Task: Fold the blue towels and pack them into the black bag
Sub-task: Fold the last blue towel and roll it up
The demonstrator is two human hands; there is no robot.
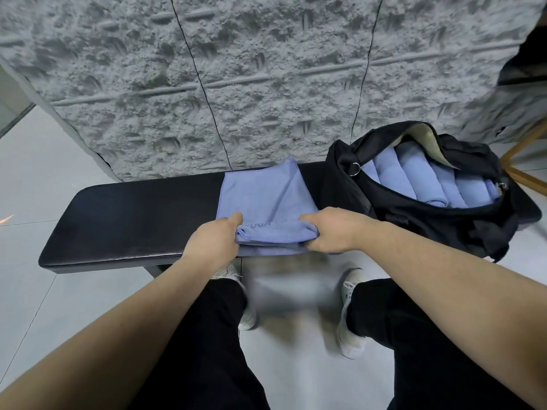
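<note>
Soft blue towel [260, 196], rolled near edge in both hands, on padded bench [133, 214]

This looks like a gym or fitness studio, perhaps its changing area, though the narrow view leaves that unsure. A long black padded bench [133, 220] stands on a floor [44, 179] of large pale grey tiles, against a grey rough-textured panelled wall [236, 69]. A black duffel bag [429, 220] sits open on the bench, packed with rolled blue towels [426, 176].
</note>
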